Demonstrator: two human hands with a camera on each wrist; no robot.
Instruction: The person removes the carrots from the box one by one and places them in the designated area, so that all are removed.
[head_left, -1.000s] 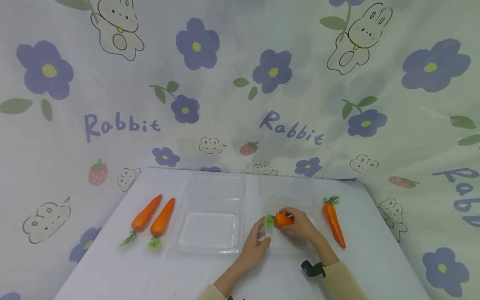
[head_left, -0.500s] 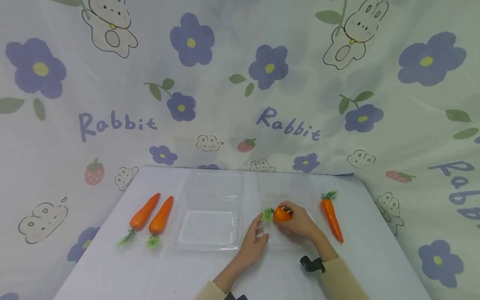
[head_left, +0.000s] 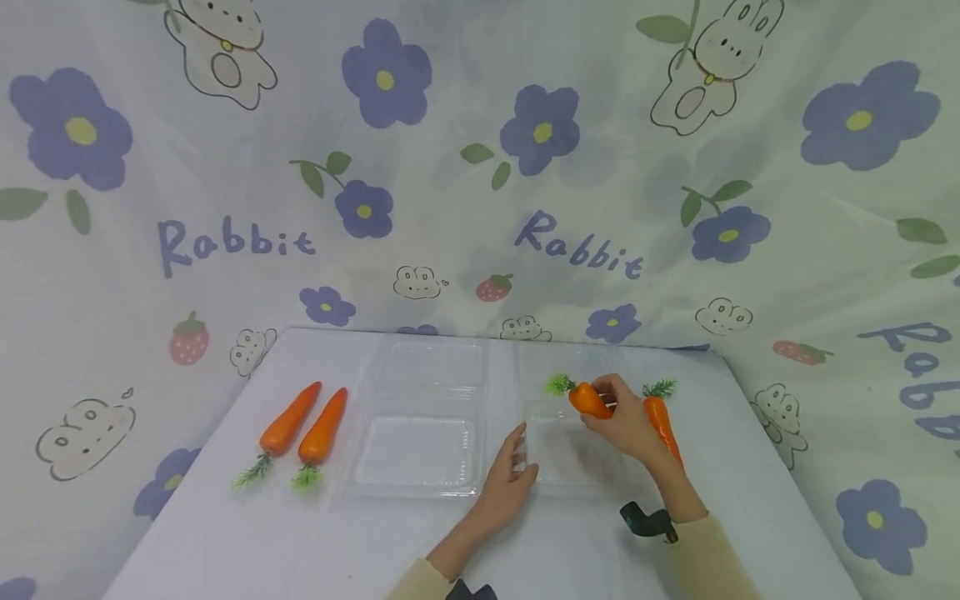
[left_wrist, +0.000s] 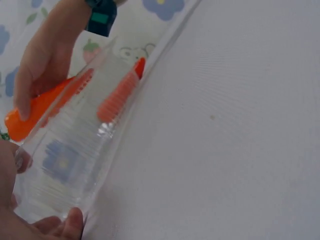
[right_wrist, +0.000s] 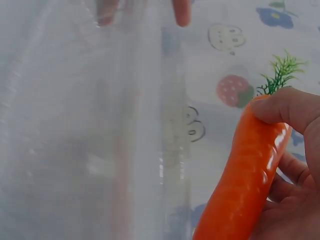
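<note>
In the head view my right hand (head_left: 626, 421) holds an orange carrot (head_left: 588, 402) with frizzy green leaves, raised over the back part of the right clear plastic box (head_left: 558, 454). The right wrist view shows the thumb on top of the carrot (right_wrist: 245, 160) close to its leaves, fingers beneath. My left hand (head_left: 508, 482) rests at the left side of that same box, fingers extended along its wall and thumb spread apart. Seen from the left wrist, its fingertips touch the plastic wall. Through the box (left_wrist: 65, 190) another carrot (left_wrist: 119, 99) shows.
Just right of the box lies a second carrot (head_left: 662, 421), partly behind the right hand. A similar clear box (head_left: 412, 454) stands open to the left, its lid folded back. Two more carrots (head_left: 291, 421) lie at the far left of the white table (head_left: 315, 550). A printed curtain (head_left: 450, 208) hangs behind.
My right hand has lifted the carrot up from inside the box and moved it back and to the right. My left hand stays at the box's left side.
</note>
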